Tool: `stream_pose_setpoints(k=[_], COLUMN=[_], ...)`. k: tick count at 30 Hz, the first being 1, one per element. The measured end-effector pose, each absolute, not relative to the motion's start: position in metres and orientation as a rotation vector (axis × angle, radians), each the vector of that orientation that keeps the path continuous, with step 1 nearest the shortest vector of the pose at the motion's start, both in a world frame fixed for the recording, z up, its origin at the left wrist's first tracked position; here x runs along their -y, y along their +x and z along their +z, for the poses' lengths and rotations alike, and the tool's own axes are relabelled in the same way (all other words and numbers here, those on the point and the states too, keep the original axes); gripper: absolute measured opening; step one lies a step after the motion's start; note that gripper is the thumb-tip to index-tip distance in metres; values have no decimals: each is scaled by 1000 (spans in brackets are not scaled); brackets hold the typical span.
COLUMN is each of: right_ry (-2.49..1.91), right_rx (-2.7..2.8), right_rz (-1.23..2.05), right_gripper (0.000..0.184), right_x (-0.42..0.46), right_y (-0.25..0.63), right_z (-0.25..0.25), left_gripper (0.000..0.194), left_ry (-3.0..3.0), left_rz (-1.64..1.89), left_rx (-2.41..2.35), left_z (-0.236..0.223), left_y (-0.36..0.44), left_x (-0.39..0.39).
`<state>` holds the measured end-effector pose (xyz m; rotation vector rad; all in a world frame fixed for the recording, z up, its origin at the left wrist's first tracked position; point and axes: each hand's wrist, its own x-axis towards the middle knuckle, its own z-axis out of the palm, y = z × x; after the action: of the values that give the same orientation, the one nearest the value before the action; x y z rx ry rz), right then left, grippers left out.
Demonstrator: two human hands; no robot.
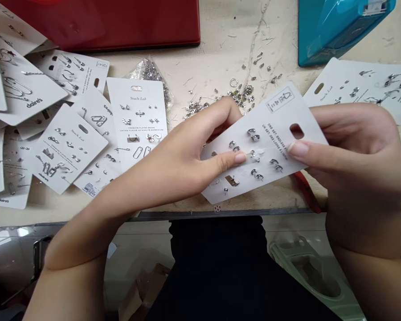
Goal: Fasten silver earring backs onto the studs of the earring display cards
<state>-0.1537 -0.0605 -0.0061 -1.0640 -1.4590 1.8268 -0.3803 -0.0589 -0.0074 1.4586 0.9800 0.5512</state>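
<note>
Between my two hands is a white earring card (pixel 277 178), tilted, with its printed back and several metal earring backs facing me. My left hand (pixel 200 147) grips its left part, the thumb pressed flat near the middle and the fingers hidden behind. At the right end my right hand (pixel 350 147) pinches the card beside its hanging hole, thumb on top and fingers underneath. Just beyond the card lies a loose pile of small silver earring backs (pixel 242 96), partly covered by my left hand. A red-handled tool (pixel 307 194) shows in part below the card.
Many filled earring cards (pixel 138 107) overlap on the left; more cards (pixel 361 84) lie at right. A plastic bag of metal pieces (pixel 150 73) sits behind. A red box (pixel 120 22) and a blue dispenser-like object (pixel 337 26) stand at the back. The table edge (pixel 200 215) is close.
</note>
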Motion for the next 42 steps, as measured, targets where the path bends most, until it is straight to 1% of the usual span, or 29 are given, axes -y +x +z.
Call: stream_pose_setpoints(k=[5,10,14,18,22,26,29,32,37,39,42], right_ry=[-1114,-1171,-1215,-1262,-1300,-1353,-1274,-1136,-1086,-1076,-1173], right_rx=[1425,1427,1417,1345,1326,1303,1278,1252,1275,1305,1368], right_rz=[1812,1733,1712,1598,1635,1589,1633,1769,1871,1865,1769], right_gripper=[20,16,16,14,13,16,13,16,22,26,30], right_x=[61,61,64,68,68,67,67,66,65,65,65], right_y=[-155,-155,-158,-164,-158,-150,-153,-159,-164,-164,-165], right_z=[-3,-5,-4,-3,-7,-13,-14,-14,-11,-11,-10], left_gripper=[32,32,34,37,37,36,35,33,27,20,10], left_ry=[1456,1480,1462,1402,1368,1300,1283,1274,1293,1323,1400], left_rz=[551,548,569,605,599,602,608,629,727,814,897], left_rx=[-1033,-1064,-1067,-1079,-1073,-1120,-1121,-1124,-1078,-1054,-1051], left_z=[-7,-7,-7,-8,-9,-7,-4,-4,-9,-12,-16], left_y=[-380,-381,-381,-380,-380,-377,-376,-375,-375,-375,-375], left_x=[62,62,62,62,63,64,65,65,64,63,62])
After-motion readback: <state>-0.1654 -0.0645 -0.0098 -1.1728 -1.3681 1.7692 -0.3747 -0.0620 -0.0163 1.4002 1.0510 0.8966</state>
